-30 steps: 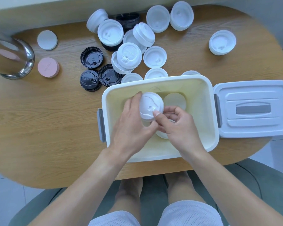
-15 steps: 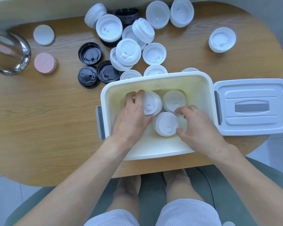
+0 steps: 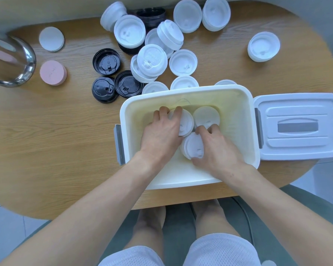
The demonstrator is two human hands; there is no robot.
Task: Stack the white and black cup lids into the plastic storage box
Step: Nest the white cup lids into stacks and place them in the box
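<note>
Your left hand and right hand each clamp a white lid stack (inside the storage box); seat them upright, side by side.

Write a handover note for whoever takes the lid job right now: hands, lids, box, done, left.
Left hand: inside the storage box, fingers curled over the far-left lid stack.
Right hand: also in the box, gripping the near lid stack.
A third white stack stands at the far side of the box, untouched.
Done: three white stacks in the box.
Left: the loose white lids and black lids on the table beyond the box; no black lid shows in the box.
Box cover lies off, to the right of the box.
</note>
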